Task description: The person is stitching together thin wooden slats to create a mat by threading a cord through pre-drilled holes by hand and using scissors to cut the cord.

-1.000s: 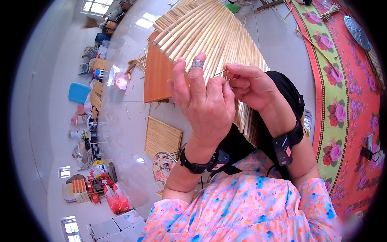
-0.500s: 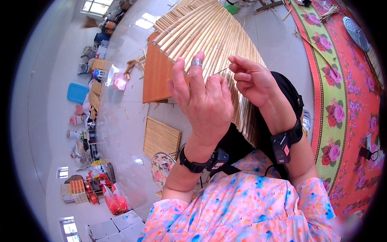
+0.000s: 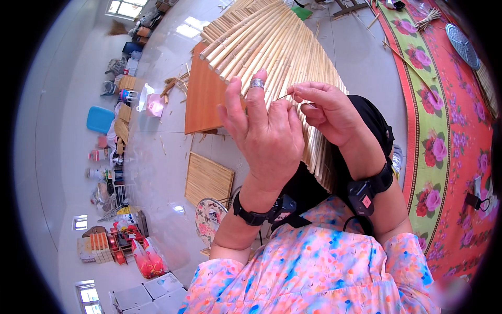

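My left hand is over a mat of pale reed stalks, its thumb and index finger pinched on a thin dark needle. The other fingers are spread, one wearing a wide silver ring. Close by on the right, my right hand has its thumb and index finger together at the needle's far end. A fine pale thread shows faintly at those fingertips. The stalks lie side by side, fanned out, from beyond the hands down to my lap.
Under the mat's left side stands a brown wooden table. A smaller reed panel and a round floral stool are at lower left. A red and green floral cloth runs along the right. Household goods line the left wall.
My right hand has moved left and slightly down, bringing its fingertips to the end of the needle. My left hand stays nearly in place, still pinching the needle.
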{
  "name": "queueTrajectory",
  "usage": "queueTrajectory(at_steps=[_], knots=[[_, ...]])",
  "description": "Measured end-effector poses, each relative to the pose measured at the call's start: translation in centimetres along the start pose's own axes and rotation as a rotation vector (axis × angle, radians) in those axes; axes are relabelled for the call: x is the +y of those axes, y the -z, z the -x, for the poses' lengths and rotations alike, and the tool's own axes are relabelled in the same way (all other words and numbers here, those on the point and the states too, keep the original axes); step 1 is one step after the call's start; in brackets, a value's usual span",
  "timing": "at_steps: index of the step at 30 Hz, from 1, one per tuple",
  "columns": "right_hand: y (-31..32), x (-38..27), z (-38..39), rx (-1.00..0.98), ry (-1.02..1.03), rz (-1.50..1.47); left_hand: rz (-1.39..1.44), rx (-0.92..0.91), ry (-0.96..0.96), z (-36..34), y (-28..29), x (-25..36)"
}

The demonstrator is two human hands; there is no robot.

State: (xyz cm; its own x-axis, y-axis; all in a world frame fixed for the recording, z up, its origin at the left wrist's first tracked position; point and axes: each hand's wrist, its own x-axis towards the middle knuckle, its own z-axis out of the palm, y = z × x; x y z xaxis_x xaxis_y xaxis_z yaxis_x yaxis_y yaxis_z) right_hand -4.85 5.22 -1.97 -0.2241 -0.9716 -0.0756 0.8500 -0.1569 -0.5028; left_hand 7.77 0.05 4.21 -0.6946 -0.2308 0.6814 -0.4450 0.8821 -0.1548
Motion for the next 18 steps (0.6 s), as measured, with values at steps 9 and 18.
queueTrajectory(at_steps=[9, 18], knots=[[0.8, 0.1, -1.0, 0.268, 0.112, -0.211, -0.009, -0.005, 0.003, 0.0, -0.2, 0.0], [0.6, 0.4, 0.4, 0.303, 0.432, 0.254, -0.003, -0.02, 0.014, 0.0, 0.1, 0.0]])
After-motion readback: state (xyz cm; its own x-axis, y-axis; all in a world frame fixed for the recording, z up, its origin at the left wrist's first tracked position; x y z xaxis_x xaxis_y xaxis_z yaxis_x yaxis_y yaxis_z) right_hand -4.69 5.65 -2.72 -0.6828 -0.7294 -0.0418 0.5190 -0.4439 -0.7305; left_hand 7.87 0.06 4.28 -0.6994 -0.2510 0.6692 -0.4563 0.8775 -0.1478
